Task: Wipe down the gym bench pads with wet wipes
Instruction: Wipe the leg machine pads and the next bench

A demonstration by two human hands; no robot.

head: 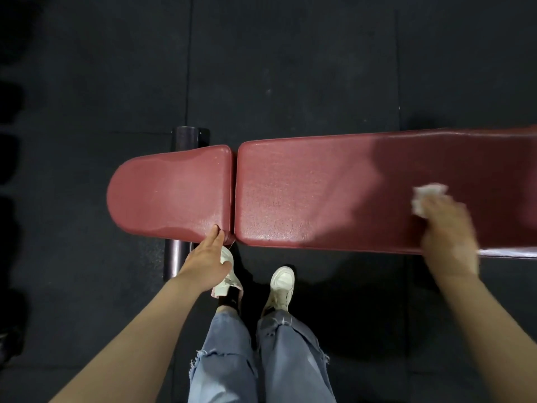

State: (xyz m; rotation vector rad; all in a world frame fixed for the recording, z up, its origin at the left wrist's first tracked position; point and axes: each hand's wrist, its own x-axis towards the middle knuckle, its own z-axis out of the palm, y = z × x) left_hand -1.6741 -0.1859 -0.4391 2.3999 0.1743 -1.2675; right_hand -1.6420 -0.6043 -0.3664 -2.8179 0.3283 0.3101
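While dark shapes line the far left edge of the black rubber floor (pixel 87 68), a metal crossbar (pixel 174 251) runs under the short red seat pad (pixel 168 193). At that pad's near right corner the left hand (pixel 207 258) rests with straight fingers touching the edge, holding nothing. Below it stand two white sneakers (pixel 280 285) under frayed blue jeans (pixel 290 359). Across a narrow gap lies the long red back pad (pixel 305 184). Farther right, the blurred right hand (pixel 449 231) presses a crumpled white wet wipe (pixel 427 199) onto this pad, fingers curled over it.
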